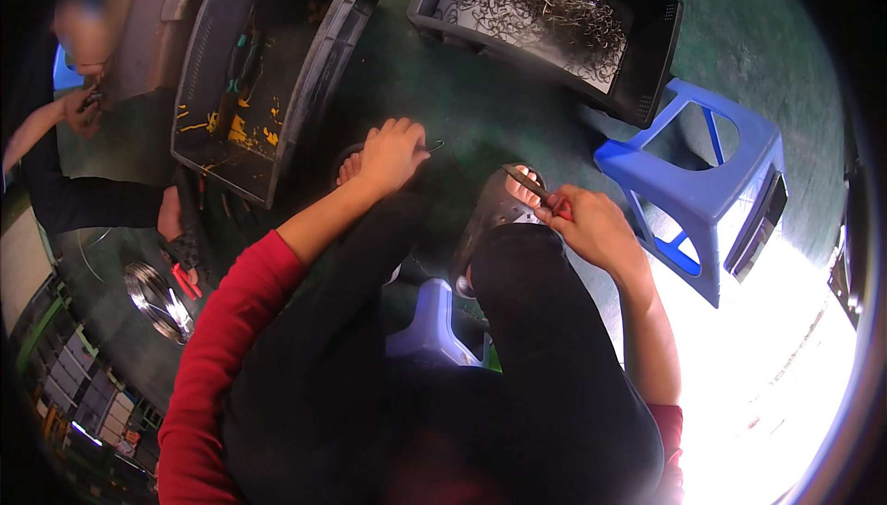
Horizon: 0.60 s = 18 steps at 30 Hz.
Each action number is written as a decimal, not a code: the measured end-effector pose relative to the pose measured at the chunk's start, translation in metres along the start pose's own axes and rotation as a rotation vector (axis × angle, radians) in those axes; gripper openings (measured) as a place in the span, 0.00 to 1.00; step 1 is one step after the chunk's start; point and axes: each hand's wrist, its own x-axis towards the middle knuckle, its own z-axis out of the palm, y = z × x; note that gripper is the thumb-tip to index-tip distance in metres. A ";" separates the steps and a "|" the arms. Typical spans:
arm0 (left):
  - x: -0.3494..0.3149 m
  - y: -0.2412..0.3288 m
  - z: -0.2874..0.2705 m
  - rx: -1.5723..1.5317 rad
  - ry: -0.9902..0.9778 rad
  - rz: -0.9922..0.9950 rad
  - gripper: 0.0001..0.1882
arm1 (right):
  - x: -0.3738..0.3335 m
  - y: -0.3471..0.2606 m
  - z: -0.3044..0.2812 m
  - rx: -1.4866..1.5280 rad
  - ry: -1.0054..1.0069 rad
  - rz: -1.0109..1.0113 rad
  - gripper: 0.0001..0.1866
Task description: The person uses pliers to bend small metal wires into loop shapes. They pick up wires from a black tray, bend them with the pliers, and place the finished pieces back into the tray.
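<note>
My left hand (394, 152) is closed in a pinch, its back turned up, above my left foot. A small bent metal wire piece (434, 146) sticks out past its fingertips; the rest is hidden by the fingers. My right hand (594, 226) is wrapped round a pair of pliers (536, 191) with red grips. The dark jaws of the pliers point up and left, over the toes of my right sandal (479, 228). The two hands are apart, and the jaws do not touch the wire piece.
Ahead lies a black crate (661, 61) with a pile of bent wire hooks (573, 6). A yellow-stained dark crate (323, 71) stands left. At right is a blue plastic stool (739, 140). A co-worker's hand (171, 214), red-handled pliers (185, 281) and a wire coil (152, 297) are left.
</note>
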 end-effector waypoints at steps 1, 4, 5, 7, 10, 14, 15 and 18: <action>0.001 0.000 0.000 -0.004 0.022 0.008 0.13 | 0.001 -0.001 0.001 0.019 -0.001 -0.006 0.18; 0.008 0.004 -0.010 -0.084 -0.031 -0.036 0.11 | 0.001 -0.005 0.002 0.048 0.008 -0.026 0.17; 0.010 0.006 -0.018 -0.237 -0.005 -0.076 0.10 | 0.000 -0.006 0.001 0.043 0.014 -0.035 0.16; 0.015 0.013 -0.042 -0.517 -0.104 -0.258 0.08 | -0.001 -0.009 0.000 0.035 0.062 -0.083 0.14; 0.019 0.028 -0.091 -0.729 -0.164 -0.304 0.04 | -0.002 -0.016 -0.001 0.028 0.189 -0.216 0.12; 0.024 0.047 -0.146 -0.864 -0.171 -0.217 0.04 | -0.002 -0.027 -0.006 -0.034 0.330 -0.368 0.20; 0.025 0.050 -0.156 -0.883 -0.194 -0.227 0.04 | -0.002 -0.031 -0.007 -0.062 0.353 -0.384 0.22; 0.027 0.056 -0.176 -0.919 -0.230 -0.216 0.05 | -0.002 -0.042 -0.008 -0.151 0.367 -0.394 0.24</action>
